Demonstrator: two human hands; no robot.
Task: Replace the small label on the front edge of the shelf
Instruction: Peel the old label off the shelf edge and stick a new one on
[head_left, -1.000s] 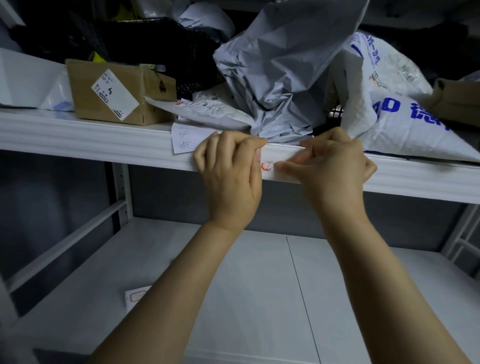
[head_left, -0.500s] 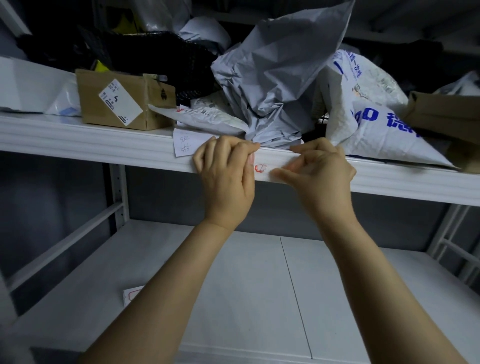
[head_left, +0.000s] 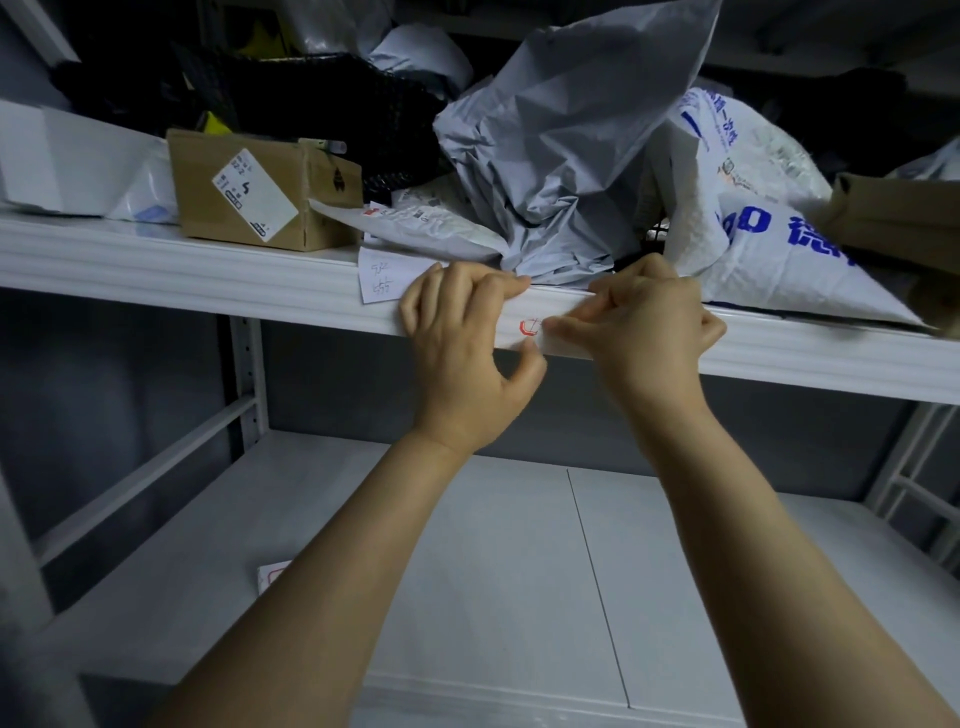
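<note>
Label (head_left: 530, 327), small and white with a red mark, on the front edge of the top shelf (head_left: 156, 270), near the middle, between the two hands. Only a little bit of it in sight, both ends hidden under fingers.

Right hand (head_left: 649, 332) at the label's right end, thumb and first finger close together and pinching it, the other fingers curled in. Left hand (head_left: 462, 343) at the label's left end, four fingers bent over the top of the shelf edge and gripping it, thumb bent below and off the edge. Hard to tell whether those left fingers press on the label too.

Just left of the left hand, a paper note (head_left: 382, 280) with pen marks, hanging over the same edge. Farther left on the shelf, a brown box (head_left: 260, 192) with a white sticker, and past it a white box (head_left: 52, 161). Behind the hands, a big crumpled grey bag (head_left: 561, 135). On the right, a white bag (head_left: 769, 244) with blue letters, lying on the shelf and touching the grey bag. Far back, something dark like a net (head_left: 322, 104).

Below, under both arms, a white bottom shelf (head_left: 519, 571) with a small card (head_left: 272, 577) on its left part, half hidden by the left arm. On the left, a white post (head_left: 244, 374) with holes, between the two shelves.
</note>
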